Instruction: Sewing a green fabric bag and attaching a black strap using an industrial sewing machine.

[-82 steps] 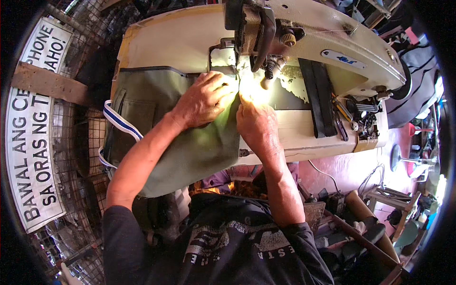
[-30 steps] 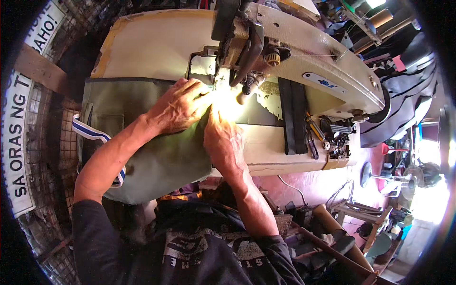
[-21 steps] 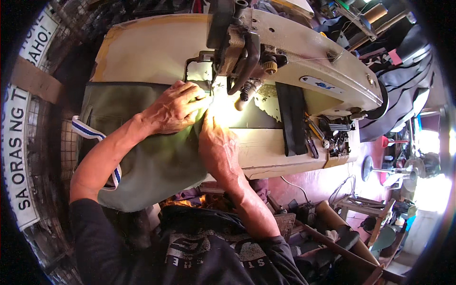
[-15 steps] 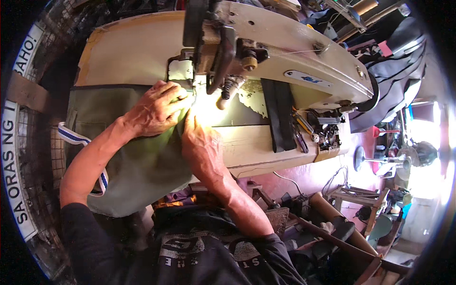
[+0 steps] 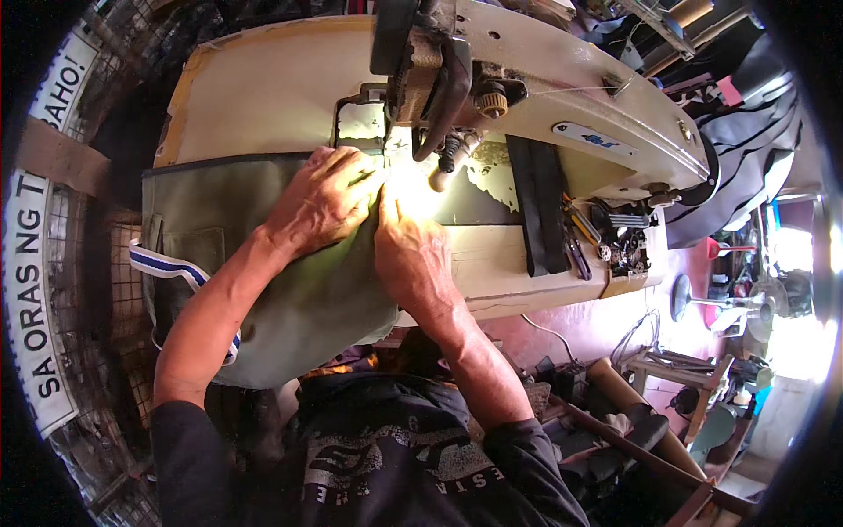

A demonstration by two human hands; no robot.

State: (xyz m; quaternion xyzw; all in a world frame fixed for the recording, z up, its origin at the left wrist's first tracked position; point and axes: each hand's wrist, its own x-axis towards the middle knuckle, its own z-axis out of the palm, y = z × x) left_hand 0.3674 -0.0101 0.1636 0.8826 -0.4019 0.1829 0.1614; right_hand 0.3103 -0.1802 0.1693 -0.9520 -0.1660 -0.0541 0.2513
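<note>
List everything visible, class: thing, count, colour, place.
Sewing machine: one, cream, top centre
Worktable: one, cream, beneath machine
Fabric piece: one, olive, worktable's left
Striped strap: one, white-blue, fabric's left
Black strips: apparently two, black, on worktable
Hand tools: several, mixed, beside strips
Sign: one, white, far left
Long roll: one, brown, lower right
Clutter: uncountable, mixed, far right
Shirt: one, black, bottom
Left hand: one, bare, on fabric
Right hand: one, bare, fabric's edge
</note>
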